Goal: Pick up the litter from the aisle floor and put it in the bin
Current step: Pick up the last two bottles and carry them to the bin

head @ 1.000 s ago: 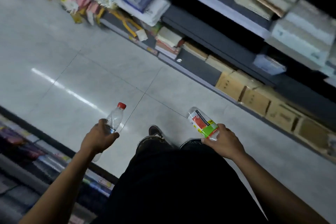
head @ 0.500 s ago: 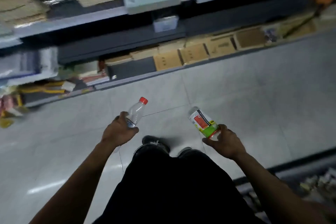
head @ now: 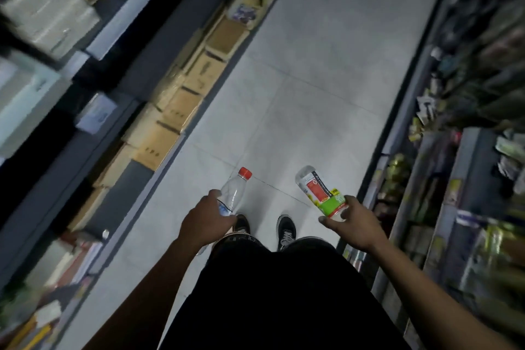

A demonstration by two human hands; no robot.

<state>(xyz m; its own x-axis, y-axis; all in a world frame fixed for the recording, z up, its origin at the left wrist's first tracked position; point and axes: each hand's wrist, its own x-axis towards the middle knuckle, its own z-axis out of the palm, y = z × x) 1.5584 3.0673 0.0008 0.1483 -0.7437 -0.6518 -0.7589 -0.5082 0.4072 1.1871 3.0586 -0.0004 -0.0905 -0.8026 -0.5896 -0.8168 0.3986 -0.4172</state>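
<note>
In a shop aisle, cardboard boxes line the shelving at left. The left hand curls its grip round the lower body of a clear red-capped bottle, neck pointing forward. The right hand pinches the base of a red-and-green-labelled bottle, above the tiled floor.

Grey tile floor btw shelves

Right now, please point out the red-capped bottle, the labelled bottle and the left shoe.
red-capped bottle (head: 234, 193): head view, clear body.
labelled bottle (head: 319, 193): head view, red label.
left shoe (head: 243, 223): head view, black toe.
</note>
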